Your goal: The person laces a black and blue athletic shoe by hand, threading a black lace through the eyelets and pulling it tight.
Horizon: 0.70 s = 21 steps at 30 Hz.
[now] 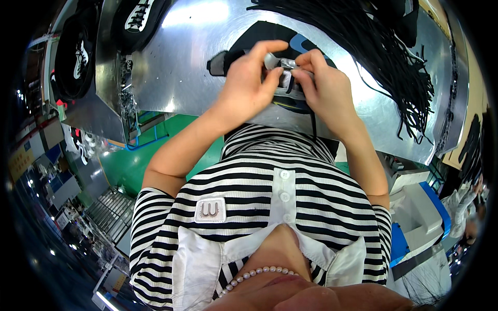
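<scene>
A dark shoe upper [259, 32] with a blue-grey patch lies on the metal table directly in front of me. My left hand [249, 78] has its fingers and thumb closed round the upper's opening, by a pale grey flap. Close beside it, my right hand [327, 83] pinches thumb and forefinger together at a shiny, silvery edge of the opening. Whatever is between those fingertips is too small to make out. A black shoelace [313, 124] hangs down below my right hand, over the table's near edge.
A thick bundle of loose black shoelaces [378, 62] spreads over the metal table [171, 67] on the right. Black shoes with white lacing areas, one a black shoe [136, 23], stand at the far left. A white and blue bin [417, 217] is at lower right.
</scene>
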{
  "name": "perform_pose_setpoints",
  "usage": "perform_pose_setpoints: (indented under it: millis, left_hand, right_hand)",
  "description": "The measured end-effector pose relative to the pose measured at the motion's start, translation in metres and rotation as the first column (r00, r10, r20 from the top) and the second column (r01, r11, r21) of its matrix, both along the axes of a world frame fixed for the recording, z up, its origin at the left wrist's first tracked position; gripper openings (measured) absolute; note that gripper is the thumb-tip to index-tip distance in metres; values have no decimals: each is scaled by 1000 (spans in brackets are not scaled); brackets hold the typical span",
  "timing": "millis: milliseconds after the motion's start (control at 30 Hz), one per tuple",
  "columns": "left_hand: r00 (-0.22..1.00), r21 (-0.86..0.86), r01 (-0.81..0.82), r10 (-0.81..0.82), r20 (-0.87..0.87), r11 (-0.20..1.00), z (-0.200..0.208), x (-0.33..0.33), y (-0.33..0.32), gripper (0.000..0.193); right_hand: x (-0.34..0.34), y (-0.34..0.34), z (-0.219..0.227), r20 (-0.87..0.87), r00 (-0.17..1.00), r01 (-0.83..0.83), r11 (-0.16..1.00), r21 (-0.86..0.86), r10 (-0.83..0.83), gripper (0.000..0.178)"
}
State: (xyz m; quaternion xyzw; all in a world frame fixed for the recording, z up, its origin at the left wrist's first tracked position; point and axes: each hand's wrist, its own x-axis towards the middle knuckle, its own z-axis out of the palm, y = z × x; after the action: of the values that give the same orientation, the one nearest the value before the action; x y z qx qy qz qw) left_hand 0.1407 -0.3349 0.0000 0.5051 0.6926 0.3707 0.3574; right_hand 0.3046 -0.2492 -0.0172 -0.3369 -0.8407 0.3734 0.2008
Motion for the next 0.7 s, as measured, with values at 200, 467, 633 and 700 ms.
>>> perform_pose_setpoints:
  millis: [200,467,633,700]
  left_hand:
    - [996,-12,74,-75,-41,997,-1,1,8,39]
    - [951,-24,-127,129,280,992,-16,-12,15,42]
    - [834,-101,18,41,550,995,-1,-23,24,49]
    - [724,-108,89,10,690,990,2,-38,21,51]
  right_hand:
    - [-21,4,-9,86,996,17,986,168,-32,18]
    - [32,15,5,42,975,222,968,-119,-218,18]
    - [20,9,-20,38,952,299,949,101,-304,19]
    - [19,13,-25,8,949,311,940,143,-315,18]
